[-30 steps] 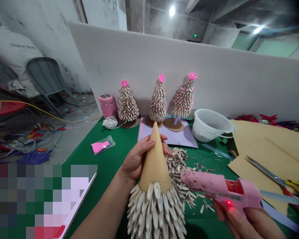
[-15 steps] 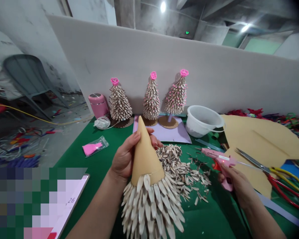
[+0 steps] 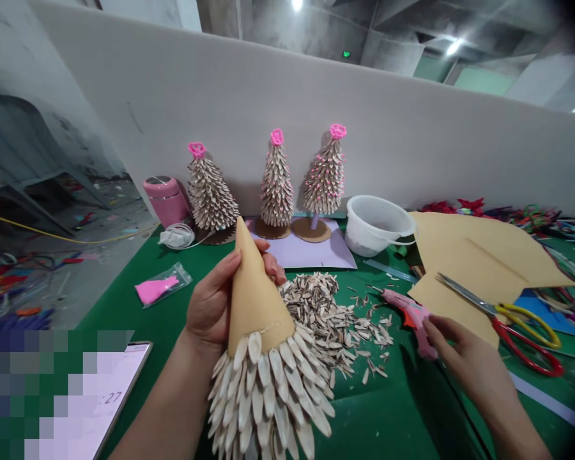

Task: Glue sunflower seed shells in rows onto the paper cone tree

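My left hand point(image 3: 211, 300) is wrapped round the upper part of a tan paper cone point(image 3: 256, 300), thumb in front and fingers behind. Overlapping rows of pale seed shells point(image 3: 273, 390) cover the cone's lower part; its pointed top is bare. At the right, a pink hot glue gun point(image 3: 412, 313) lies over the green table, nozzle pointing left. My right hand point(image 3: 469, 358) is behind it, fingers stretched out and fingertips at the gun's rear edge, no longer round the handle. A heap of loose seed shells point(image 3: 316, 300) lies between the cone and the glue gun.
Three shell-covered trees point(image 3: 276, 185) with pink tops stand at the back. Beside them are a white bucket point(image 3: 381, 223) and a pink cup point(image 3: 167, 198). Scissors point(image 3: 493, 313) rest on tan paper point(image 3: 479, 243). A pink item in a bag point(image 3: 160, 287) and a tablet point(image 3: 124, 383) lie left.
My right hand has loosened from the glue gun's handle and trigger, and its fingers have straightened. The view has shifted slightly right; my left hand still holds the cone.
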### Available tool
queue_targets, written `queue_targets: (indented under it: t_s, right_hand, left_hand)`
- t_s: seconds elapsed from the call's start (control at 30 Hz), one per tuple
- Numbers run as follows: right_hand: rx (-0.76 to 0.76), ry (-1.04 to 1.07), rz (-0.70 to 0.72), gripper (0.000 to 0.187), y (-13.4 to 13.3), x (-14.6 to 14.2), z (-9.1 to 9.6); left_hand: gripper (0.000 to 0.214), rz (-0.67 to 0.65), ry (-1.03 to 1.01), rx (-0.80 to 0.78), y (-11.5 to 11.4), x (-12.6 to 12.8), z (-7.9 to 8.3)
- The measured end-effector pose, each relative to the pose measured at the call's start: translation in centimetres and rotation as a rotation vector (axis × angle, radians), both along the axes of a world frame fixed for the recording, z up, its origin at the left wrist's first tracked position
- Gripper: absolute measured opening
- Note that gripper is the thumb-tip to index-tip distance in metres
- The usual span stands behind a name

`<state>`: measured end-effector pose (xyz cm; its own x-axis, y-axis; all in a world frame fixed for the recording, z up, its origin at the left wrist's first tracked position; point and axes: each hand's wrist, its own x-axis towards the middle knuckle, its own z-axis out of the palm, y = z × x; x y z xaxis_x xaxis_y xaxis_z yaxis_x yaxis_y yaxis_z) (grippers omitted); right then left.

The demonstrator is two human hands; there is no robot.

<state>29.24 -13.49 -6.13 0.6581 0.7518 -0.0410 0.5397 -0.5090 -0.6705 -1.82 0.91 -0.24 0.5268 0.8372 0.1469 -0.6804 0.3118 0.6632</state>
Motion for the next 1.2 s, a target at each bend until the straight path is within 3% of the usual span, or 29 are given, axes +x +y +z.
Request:
queue_targets:
  t_s: [0.23, 0.4, 0.57, 0.77, 0.97, 1.2]
  right_hand:
    - [0.062, -0.065, 0.468, 0.024, 3.9, -6.4, -1.4]
    - [0.073, -0.108, 0.591, 0.017, 6.4, -8.5, -2.5]
    - [0.043, -0.141, 0.680, 0.011, 7.2, -9.6, -3.1]
    - [-0.001, -0.217, 0.717, 0.016, 7.7, -11.3, -3.4]
    - [-0.049, -0.234, 0.700, 0.019, 7.8, -11.2, -4.0]
    - [0.005, -0.253, 0.631, 0.014, 7.6, -11.2, -3.8]
  left_hand:
    - [0.023, 0.022, -0.009, 0.011, 0.0, -0.3, 0.3]
    - [0.023, 0.028, -0.021, 0.007, 0.2, -0.7, 0.4]
    - [0.024, 0.044, -0.010, 0.012, 0.3, -1.1, 0.5]
    - [0.025, 0.023, -0.023, 0.025, 0.2, -1.0, 0.3]
    - [0.026, 0.020, -0.019, 0.039, 0.4, -0.9, -0.1]
    - [0.027, 0.020, -0.008, 0.039, 0.6, -0.7, -0.4]
